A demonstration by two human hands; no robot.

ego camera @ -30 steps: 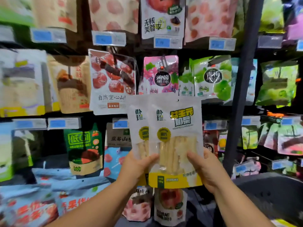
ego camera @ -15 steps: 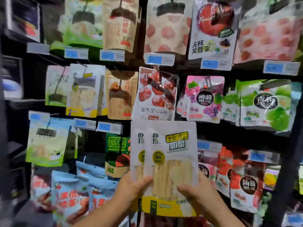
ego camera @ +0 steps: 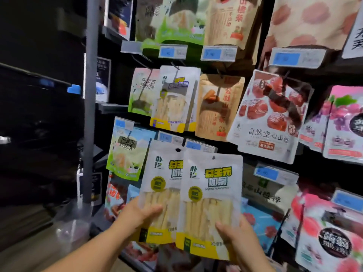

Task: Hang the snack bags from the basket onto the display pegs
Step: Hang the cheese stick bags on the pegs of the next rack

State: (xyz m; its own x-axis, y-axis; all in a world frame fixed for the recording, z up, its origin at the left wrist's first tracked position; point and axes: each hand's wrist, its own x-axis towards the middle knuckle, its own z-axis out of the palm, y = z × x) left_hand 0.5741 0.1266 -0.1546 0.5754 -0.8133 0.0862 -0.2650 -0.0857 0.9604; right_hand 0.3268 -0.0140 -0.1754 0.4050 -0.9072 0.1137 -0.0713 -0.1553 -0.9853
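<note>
Hands hold up two matching snack bags, white with a yellow band along the bottom, in front of rows of hanging packets. The left hand (ego camera: 137, 213) grasps the left bag (ego camera: 161, 193) near its lower left edge, with the thumb laid across the clear window and the fingers wrapped behind it out of sight. The right hand (ego camera: 237, 238) grasps the right bag (ego camera: 211, 193) near its lower right corner in the same way (thumb in front, the rest hidden behind the pack). The right bag overlaps the left bag's right side and sits a little lower. Each has a hang hole at its top edge, and neither is on a peg.

Above them and a little to the left, a matching bag (ego camera: 174, 103) hangs from a peg (ego camera: 174, 66) in the middle row, between a green-and-white bag (ego camera: 142, 91) and a brown bag (ego camera: 218, 108). Right of the brown one hangs a white bag printed with red fruit (ego camera: 269, 118). Blue price tags (ego camera: 216, 54) sit along the rows. A grey upright post (ego camera: 91, 95) stands at the left edge of the rows, with dark, blurred shelving beyond it.
</note>
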